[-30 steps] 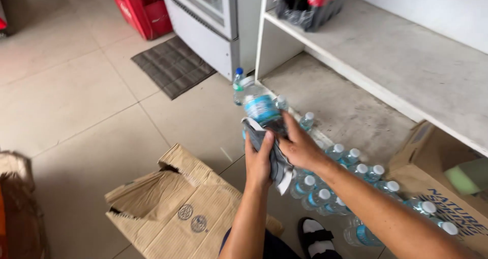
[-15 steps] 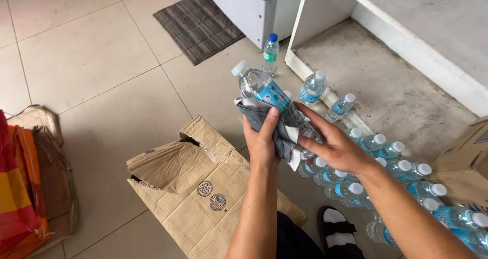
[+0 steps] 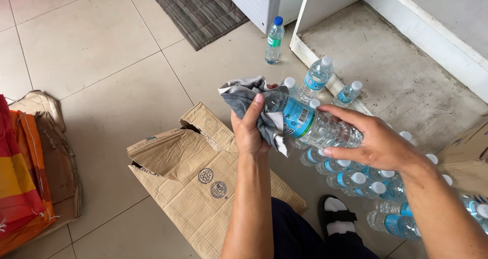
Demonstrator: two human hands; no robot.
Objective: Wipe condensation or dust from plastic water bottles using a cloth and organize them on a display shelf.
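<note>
Fingers of both hands clamped on one bottle (image 3: 312,124): left hand (image 3: 250,129) wrapped through a grey cloth (image 3: 249,99) about the neck end, thumb laid up over the cloth; right hand (image 3: 373,142) gripping the base end, fingers curled along the ribbed wall. Bottle held in the air above the floor, near level, long axis running from upper left to lower right; neck end to the left and buried in the cloth, base to the right, blue label just right of the left hand.

Surroundings, largest first: tiled floor (image 3: 91,51); flattened torn carton (image 3: 188,175) below the left forearm; white shelf unit (image 3: 396,61) with a grimy bottom board, upper right; striped orange sack (image 3: 18,183) at the left edge; dark mat (image 3: 201,10) at top; cluster of clear capped bottles (image 3: 356,180) on the floor under the right hand; sandalled foot (image 3: 338,218) beside them; single green-labelled bottle (image 3: 274,40) standing upright near the mat.
</note>
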